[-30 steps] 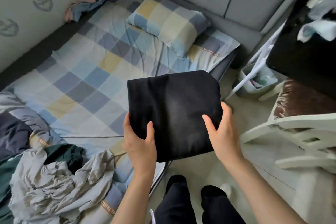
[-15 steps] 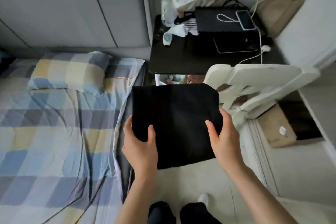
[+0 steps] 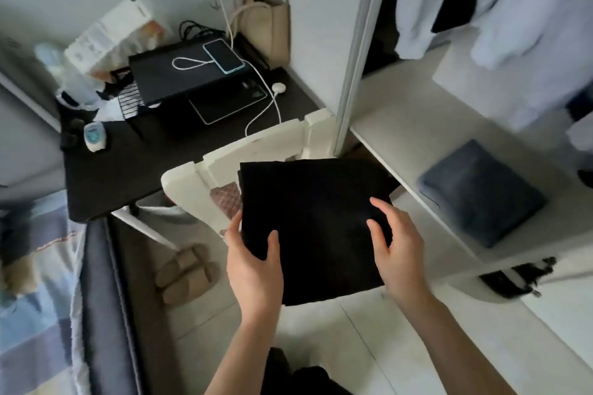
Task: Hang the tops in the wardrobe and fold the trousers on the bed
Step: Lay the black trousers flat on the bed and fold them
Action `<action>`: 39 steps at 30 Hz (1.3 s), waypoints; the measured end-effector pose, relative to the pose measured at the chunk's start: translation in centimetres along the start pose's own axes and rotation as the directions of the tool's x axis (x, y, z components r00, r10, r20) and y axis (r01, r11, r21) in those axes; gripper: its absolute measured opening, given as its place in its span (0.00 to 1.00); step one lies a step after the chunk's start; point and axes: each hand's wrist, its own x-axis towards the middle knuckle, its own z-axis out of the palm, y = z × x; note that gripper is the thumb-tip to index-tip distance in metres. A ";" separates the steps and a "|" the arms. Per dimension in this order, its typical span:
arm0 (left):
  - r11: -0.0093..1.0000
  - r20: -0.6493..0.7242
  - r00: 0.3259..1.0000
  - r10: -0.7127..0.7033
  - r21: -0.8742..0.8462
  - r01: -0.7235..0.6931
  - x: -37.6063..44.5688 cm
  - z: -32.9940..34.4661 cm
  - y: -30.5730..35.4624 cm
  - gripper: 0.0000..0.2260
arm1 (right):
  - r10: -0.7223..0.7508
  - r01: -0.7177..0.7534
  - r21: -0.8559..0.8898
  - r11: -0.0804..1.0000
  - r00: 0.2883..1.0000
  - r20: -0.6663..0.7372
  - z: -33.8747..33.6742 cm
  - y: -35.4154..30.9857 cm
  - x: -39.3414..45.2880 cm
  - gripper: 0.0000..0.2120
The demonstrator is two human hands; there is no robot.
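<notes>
Now both hands carry one pair of folded black trousers (image 3: pixel 314 228) in the air, above the floor and in front of a white chair (image 3: pixel 224 167). The left hand (image 3: pixel 256 269) has its fingers clamped on the left edge, thumb on top. The right hand (image 3: pixel 398 250) holds the right edge, with its fingers pressed on the top of the cloth.

I judge that this pair is already folded, so its folding step looks done, and it only needs a place. The open wardrobe (image 3: pixel 362 42) is just to the right. On its white shelf (image 3: pixel 401 125) a folded grey-blue garment (image 3: pixel 481 192) already lies, and light clothes (image 3: pixel 519 9) hang above it, so some tops seem to be in place. Only a strip of the bed (image 3: pixel 41 282) shows at the left, blurred, so I cannot tell how many clothes wait there.
</notes>
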 end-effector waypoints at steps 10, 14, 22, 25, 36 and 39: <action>0.973 0.520 0.838 0.166 0.054 -0.226 5.2 10.5 3.0 0.32 | 0.335 -0.359 -0.081 0.930 0.917 -0.215 -2.6 5.1 3.1 0.15; 0.938 0.636 0.731 0.245 0.034 -0.345 8.8 14.0 4.7 0.33 | 0.394 -0.439 -0.098 0.893 0.869 -0.300 -2.3 5.5 5.3 0.14; 0.907 0.775 0.563 0.288 -0.031 -0.421 12.9 20.7 6.1 0.33 | 0.571 -0.645 -0.036 0.763 0.699 -0.431 -1.2 6.9 7.4 0.16; 0.897 0.814 0.510 0.279 -0.032 -0.440 12.9 23.0 5.7 0.32 | 0.598 -0.688 -0.028 0.725 0.649 -0.471 -1.2 8.0 7.1 0.16; 0.869 0.901 0.286 0.327 -0.168 -0.465 10.5 41.2 9.5 0.28 | 0.598 -0.788 -0.071 0.611 0.519 -0.611 -5.8 20.2 12.9 0.17; 0.895 0.913 0.189 0.362 -0.284 -0.344 9.7 47.6 10.2 0.28 | 0.447 -0.779 -0.124 0.614 0.473 -0.759 -7.3 25.8 15.3 0.17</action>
